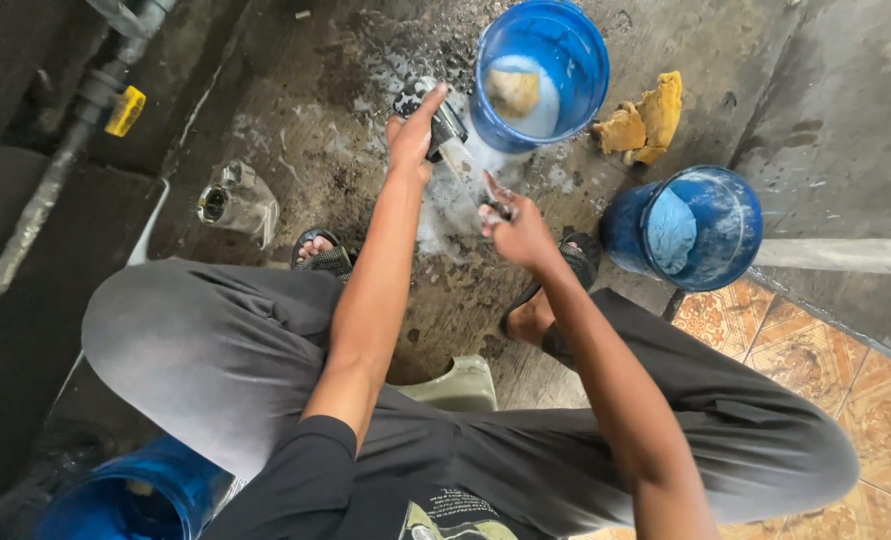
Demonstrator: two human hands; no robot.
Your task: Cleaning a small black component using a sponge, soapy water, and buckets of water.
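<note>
Our left hand (412, 135) grips a dark sprayer (437, 118) beside the blue bucket (575, 70) rim. Our right hand (513, 228) pinches a small wet part (498, 209); bare wet floor (295, 130) lies open between our 2 sandals.

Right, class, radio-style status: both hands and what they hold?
Left hand grips dark metal part. Right hand holds small soapy item, unclear. Blue bucket just beyond; foam on floor.

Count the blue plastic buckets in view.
3. One round blue plastic bucket stands at the top, holding soapy water; a second stands right of the feet; a third is cut off at the bottom left edge. More may lie outside the picture.
</note>
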